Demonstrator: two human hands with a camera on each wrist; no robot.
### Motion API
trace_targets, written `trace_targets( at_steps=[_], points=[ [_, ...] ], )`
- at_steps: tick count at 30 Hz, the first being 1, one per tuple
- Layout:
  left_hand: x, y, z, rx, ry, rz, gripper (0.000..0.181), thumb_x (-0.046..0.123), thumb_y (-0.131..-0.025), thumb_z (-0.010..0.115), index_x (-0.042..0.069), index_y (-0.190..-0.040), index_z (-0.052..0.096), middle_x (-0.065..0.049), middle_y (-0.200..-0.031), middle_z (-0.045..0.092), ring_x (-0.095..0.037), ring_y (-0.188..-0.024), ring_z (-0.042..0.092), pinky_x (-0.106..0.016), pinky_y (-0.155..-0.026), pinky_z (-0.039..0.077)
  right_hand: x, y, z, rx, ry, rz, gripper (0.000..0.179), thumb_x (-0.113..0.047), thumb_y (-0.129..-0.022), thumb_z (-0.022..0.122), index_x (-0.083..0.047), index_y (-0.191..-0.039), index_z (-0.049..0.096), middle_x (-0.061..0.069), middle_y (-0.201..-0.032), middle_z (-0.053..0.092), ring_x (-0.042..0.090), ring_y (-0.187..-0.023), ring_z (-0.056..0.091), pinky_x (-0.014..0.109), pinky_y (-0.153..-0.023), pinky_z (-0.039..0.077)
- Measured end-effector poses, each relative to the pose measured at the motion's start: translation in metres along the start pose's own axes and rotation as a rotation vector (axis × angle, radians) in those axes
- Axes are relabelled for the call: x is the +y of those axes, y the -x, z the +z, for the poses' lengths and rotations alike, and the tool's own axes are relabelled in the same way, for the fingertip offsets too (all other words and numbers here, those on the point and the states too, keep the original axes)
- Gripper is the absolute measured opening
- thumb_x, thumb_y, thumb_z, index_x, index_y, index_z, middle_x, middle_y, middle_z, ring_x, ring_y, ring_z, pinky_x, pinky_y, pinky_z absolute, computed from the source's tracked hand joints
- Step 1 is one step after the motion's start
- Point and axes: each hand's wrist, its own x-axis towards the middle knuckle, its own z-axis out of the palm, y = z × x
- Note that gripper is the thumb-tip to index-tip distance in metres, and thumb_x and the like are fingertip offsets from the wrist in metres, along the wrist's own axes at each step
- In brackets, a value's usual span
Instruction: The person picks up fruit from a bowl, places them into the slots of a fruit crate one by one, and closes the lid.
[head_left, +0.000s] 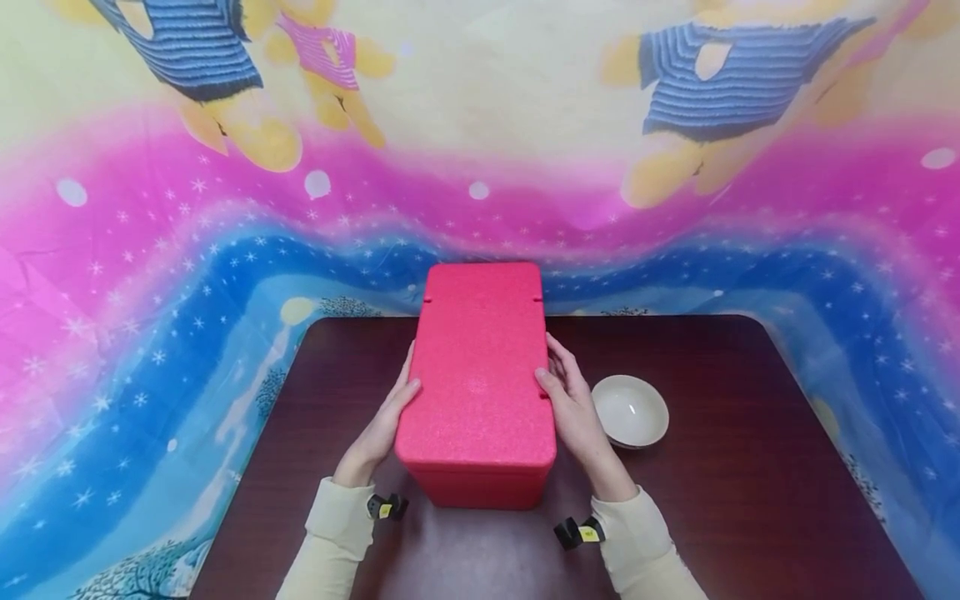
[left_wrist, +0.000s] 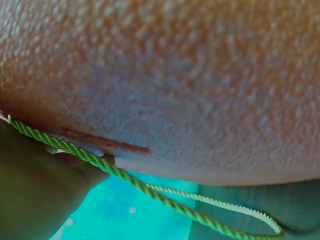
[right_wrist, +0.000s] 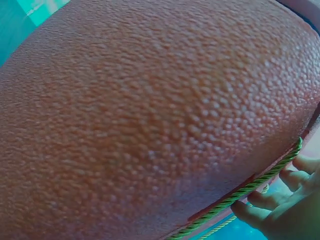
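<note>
A red lidded foam box (head_left: 477, 367) stands between my two hands in the head view, its long side running away from me. My left hand (head_left: 381, 423) grips its left side, the thumb along the lid's edge. On the opposite side my right hand (head_left: 576, 412) holds it, thumb on the upper edge and fingers down the side. Both wrist views are mostly filled by the box's pebbled surface. A green twisted cord (left_wrist: 125, 176) runs along the box near the left hand, and a similar green cord (right_wrist: 250, 187) passes by the right fingers. The box's underside is hidden.
A white bowl (head_left: 632, 410) sits on the dark brown table (head_left: 750, 467), just right of my right hand. Behind the table hangs a printed cloth (head_left: 480, 125) with cartoon bears and snowflakes, close to the box's far end.
</note>
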Motion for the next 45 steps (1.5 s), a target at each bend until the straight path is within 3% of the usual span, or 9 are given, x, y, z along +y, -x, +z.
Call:
trace_targets(
  at_steps=[3,8,10,12,17,20,29,38,45],
  points=[
    [-0.003,0.004,0.001,-0.004,0.054,-0.015,0.066,0.031,-0.109,0.032,0.026,-0.164,-0.004,0.006,-0.170,-0.007,-0.021,-0.154,-0.007,-0.057,-0.121,-0.001,0.002,0.002,0.000,-0.018,0.007,0.030,0.060,-0.014,-0.106,0.050,-0.017,-0.161,0.026,0.013,-0.161,0.034,0.027,-0.143,0.038,0.023,-0.103,0.043],
    [-0.006,0.013,0.005,-0.026,0.129,-0.024,0.070,0.029,-0.106,0.032,0.024,-0.163,-0.009,0.003,-0.170,-0.012,-0.020,-0.153,-0.010,-0.055,-0.120,-0.006,0.003,0.007,0.000,-0.040,0.022,0.077,0.062,-0.019,-0.106,0.050,-0.020,-0.162,0.023,0.011,-0.162,0.032,0.029,-0.146,0.035,0.048,-0.116,0.034],
    [-0.006,0.014,0.007,-0.026,0.137,-0.024,0.072,0.028,-0.104,0.032,0.023,-0.163,-0.009,0.002,-0.169,-0.013,-0.020,-0.152,-0.009,-0.054,-0.119,-0.006,0.002,0.008,0.000,-0.038,0.018,0.086,0.062,-0.020,-0.106,0.050,-0.020,-0.162,0.023,0.012,-0.162,0.032,0.029,-0.147,0.035,0.052,-0.117,0.031],
    [-0.005,0.013,0.008,-0.031,0.154,-0.020,0.072,0.027,-0.104,0.032,0.023,-0.163,-0.009,0.002,-0.169,-0.013,-0.019,-0.152,-0.008,-0.051,-0.120,-0.005,0.001,0.008,0.001,-0.029,0.017,0.087,0.062,-0.021,-0.106,0.050,-0.020,-0.162,0.023,0.011,-0.162,0.033,0.028,-0.146,0.034,0.049,-0.117,0.032],
    [-0.004,0.009,0.009,-0.045,0.222,-0.001,0.072,0.021,-0.102,0.030,0.027,-0.163,-0.010,0.004,-0.169,-0.012,-0.020,-0.151,-0.004,-0.045,-0.118,0.006,0.001,0.008,0.001,-0.019,0.006,0.071,0.062,-0.021,-0.106,0.049,-0.023,-0.162,0.024,0.009,-0.161,0.034,0.024,-0.143,0.037,0.023,-0.108,0.038],
    [-0.004,0.008,0.010,-0.043,0.258,0.020,0.073,0.016,-0.101,0.029,0.030,-0.163,-0.009,0.007,-0.169,-0.011,-0.021,-0.151,-0.003,-0.044,-0.117,0.010,0.002,0.008,0.001,-0.015,0.007,0.068,0.062,-0.021,-0.106,0.050,-0.025,-0.162,0.025,0.009,-0.161,0.035,0.024,-0.141,0.039,0.015,-0.102,0.038],
    [-0.001,0.006,0.019,0.033,0.214,0.073,0.069,0.017,-0.104,0.028,0.028,-0.164,-0.003,0.008,-0.169,-0.002,-0.021,-0.153,-0.001,-0.053,-0.119,0.009,0.000,0.006,-0.001,-0.001,0.012,0.124,0.062,-0.024,-0.106,0.050,-0.027,-0.162,0.026,0.009,-0.159,0.037,0.025,-0.136,0.044,0.036,-0.108,0.039],
    [0.007,0.005,0.022,0.088,0.243,0.068,0.065,0.020,-0.106,0.027,0.022,-0.164,-0.002,0.005,-0.170,0.002,-0.023,-0.154,0.000,-0.056,-0.120,0.008,-0.004,0.004,0.005,0.030,-0.027,0.153,0.059,-0.028,-0.106,0.051,-0.027,-0.161,0.029,0.008,-0.156,0.041,0.023,-0.133,0.045,0.032,-0.104,0.041],
    [0.001,-0.002,0.011,0.110,0.226,-0.023,0.064,0.022,-0.106,0.030,0.027,-0.164,0.005,0.005,-0.168,0.010,-0.024,-0.151,0.014,-0.046,-0.117,0.026,-0.007,0.000,0.002,0.019,-0.010,0.200,0.062,-0.025,-0.106,0.052,-0.023,-0.162,0.025,0.012,-0.155,0.041,0.025,-0.135,0.044,0.037,-0.106,0.040]
  ],
)
